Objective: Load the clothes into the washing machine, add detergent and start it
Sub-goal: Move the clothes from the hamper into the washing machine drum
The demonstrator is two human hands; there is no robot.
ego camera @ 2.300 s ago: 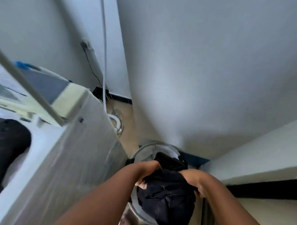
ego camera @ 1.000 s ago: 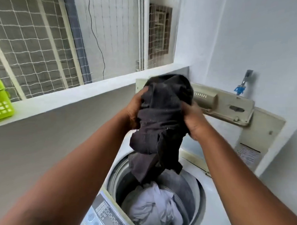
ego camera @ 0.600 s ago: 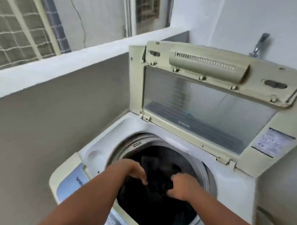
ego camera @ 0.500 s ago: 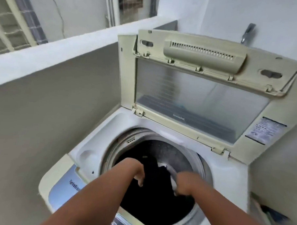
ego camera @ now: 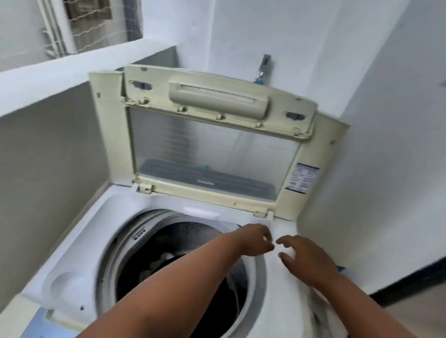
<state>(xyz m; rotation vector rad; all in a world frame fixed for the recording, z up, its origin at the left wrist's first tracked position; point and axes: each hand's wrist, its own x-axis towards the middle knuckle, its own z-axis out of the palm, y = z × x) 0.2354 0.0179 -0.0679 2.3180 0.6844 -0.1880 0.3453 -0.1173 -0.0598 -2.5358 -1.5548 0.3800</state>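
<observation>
A white top-loading washing machine [ego camera: 83, 249] fills the lower half of the view, its cream lid [ego camera: 215, 143] folded upright at the back. Dark clothes [ego camera: 206, 296] with a pale piece lie inside the drum. My left hand [ego camera: 254, 240] hovers over the drum's right rim with loosely curled fingers, holding nothing. My right hand [ego camera: 302, 259] is beside it over the machine's white top at the right, fingers spread and empty. The two hands are close, fingertips almost meeting.
A grey low wall with a white ledge [ego camera: 68, 67] runs along the left. A tap [ego camera: 264, 66] sticks out of the white wall behind the lid. White fabric [ego camera: 327, 324] hangs at the machine's right side. The blue control panel [ego camera: 51, 325] is at the near edge.
The dark garment I held over the drum has dropped in and been let go. Both hands have risen out of the drum and shifted right, to its right rim.
</observation>
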